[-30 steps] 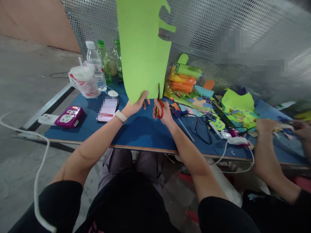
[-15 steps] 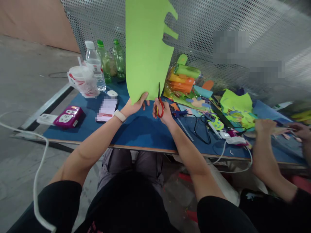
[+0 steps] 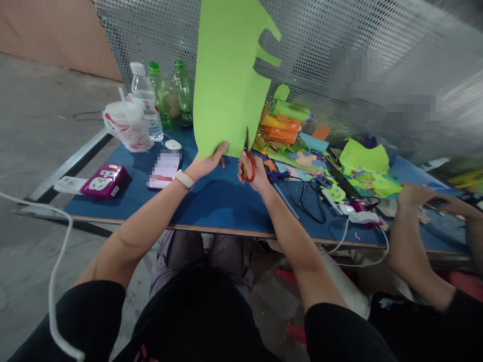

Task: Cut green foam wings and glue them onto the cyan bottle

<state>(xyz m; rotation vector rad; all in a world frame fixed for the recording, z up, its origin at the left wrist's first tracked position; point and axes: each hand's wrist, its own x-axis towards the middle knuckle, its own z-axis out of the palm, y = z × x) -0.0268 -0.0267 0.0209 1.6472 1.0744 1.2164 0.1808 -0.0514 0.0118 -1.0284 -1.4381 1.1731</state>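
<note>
My left hand point(image 3: 207, 162) pinches the bottom edge of a large light-green sheet point(image 3: 228, 75), holding it upright above the blue table point(image 3: 219, 201). The sheet has shapes cut out of its upper right side. My right hand point(image 3: 253, 173) grips red-handled scissors point(image 3: 248, 160), whose blades point up into the sheet's lower edge. A pale watch sits on my left wrist.
Bottles point(image 3: 162, 95) and a bagged cup point(image 3: 128, 124) stand at the back left, a purple power strip point(image 3: 103, 181) at the left edge. Rolled coloured sheets point(image 3: 287, 120), paper scraps and cables lie to the right. Another person's hands point(image 3: 418, 198) work at far right. A perforated metal screen backs the table.
The green sheet has shifted slightly to the right and tilted, with the scissors a little further into its lower edge. The other person's hands have moved.
</note>
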